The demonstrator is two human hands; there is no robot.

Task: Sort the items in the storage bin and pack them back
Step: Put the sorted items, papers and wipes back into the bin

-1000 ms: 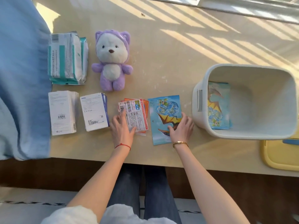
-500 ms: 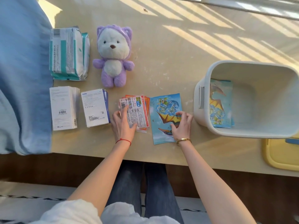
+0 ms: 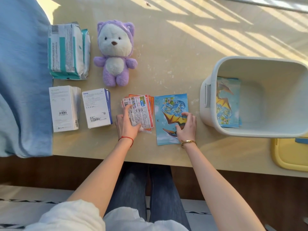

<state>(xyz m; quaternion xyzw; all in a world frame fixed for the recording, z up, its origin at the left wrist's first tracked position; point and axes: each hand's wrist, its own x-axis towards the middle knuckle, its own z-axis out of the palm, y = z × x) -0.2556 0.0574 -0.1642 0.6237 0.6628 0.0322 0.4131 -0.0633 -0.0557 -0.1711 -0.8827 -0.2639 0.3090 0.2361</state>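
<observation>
The right hand point(image 3: 185, 126) has gone from flat to clawed, fingertips pinching the glossy blue dragon-print packet point(image 3: 171, 119) beside the white plastic bin point(image 3: 208, 97); peel one edge up first.

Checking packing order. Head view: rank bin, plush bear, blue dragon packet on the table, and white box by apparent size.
1. bin
2. plush bear
3. blue dragon packet and white box: look about alike, so unranked; the right hand covers part of the packet.
</observation>
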